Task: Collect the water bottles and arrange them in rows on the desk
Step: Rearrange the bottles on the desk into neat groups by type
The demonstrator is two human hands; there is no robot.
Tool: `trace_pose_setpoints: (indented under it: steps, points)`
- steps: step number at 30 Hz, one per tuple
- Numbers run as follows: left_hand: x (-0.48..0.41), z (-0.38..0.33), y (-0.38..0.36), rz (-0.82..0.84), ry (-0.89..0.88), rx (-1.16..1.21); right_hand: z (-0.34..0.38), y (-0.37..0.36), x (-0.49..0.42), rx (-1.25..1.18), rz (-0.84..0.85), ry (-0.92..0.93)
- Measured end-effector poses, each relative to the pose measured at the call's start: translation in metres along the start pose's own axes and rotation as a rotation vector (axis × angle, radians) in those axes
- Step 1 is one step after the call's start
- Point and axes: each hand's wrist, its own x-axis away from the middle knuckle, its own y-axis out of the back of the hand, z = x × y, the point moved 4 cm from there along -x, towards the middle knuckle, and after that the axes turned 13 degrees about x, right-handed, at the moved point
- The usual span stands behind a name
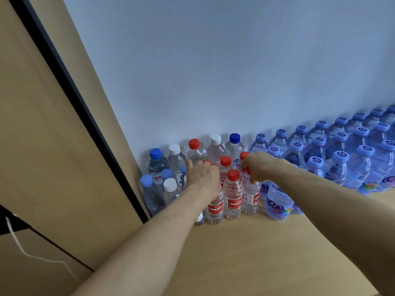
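Water bottles (215, 150) stand upright at the back of the desk (245, 253), packed against the pale wall (213, 60). On the left we note a mixed clutch of clear bottles with dark blue, white, red and light blue caps, touching one another, several rows deep. On the right, blue-tinted bottles (342, 167) with light blue caps run in rows toward the frame's right edge.

At the front of the mixed clutch are three red-labelled bottles, side by side. The middle bottle (233, 195) stands free between our two hands.

Our right hand (258, 166) comes in from the right. Its fingers (253, 178) are curled down and clamped on the neck of the right-hand red-labelled bottle (251, 197), with a sliver of red cap showing under the hand. That bottle stands on the desk, touching the middle one, and a blue-tinted bottle is just beside it.

Our left hand (202, 174) lies back-up over the top of the left-hand red-labelled bottle (214, 207). Its fingers reach to a red cap (207, 162) in the row behind, and the thumb sticks out to the left. Whether those fingers are clamped on anything we cannot tell, because the hand hides them.

At the left of the frame is a tan wooden panel (53, 146) with a black edge strip (85, 107). A white cord (21, 248) trails at lower left.
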Motion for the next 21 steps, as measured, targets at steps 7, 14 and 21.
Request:
trace_pose_setpoints:
  steps: [7, 14, 21]
  points:
    - [0.000, -0.004, 0.002, 0.037, 0.023, 0.014, -0.004, -0.005, -0.002, 0.033, -0.089, 0.032]
    - [-0.001, -0.033, -0.007, -0.021, -0.151, -0.088, 0.000, -0.008, 0.004, 0.022, 0.054, 0.058]
    - [-0.006, -0.042, -0.023, -0.072, -0.173, -0.180, 0.003, -0.013, 0.007, 0.092, -0.047, 0.051]
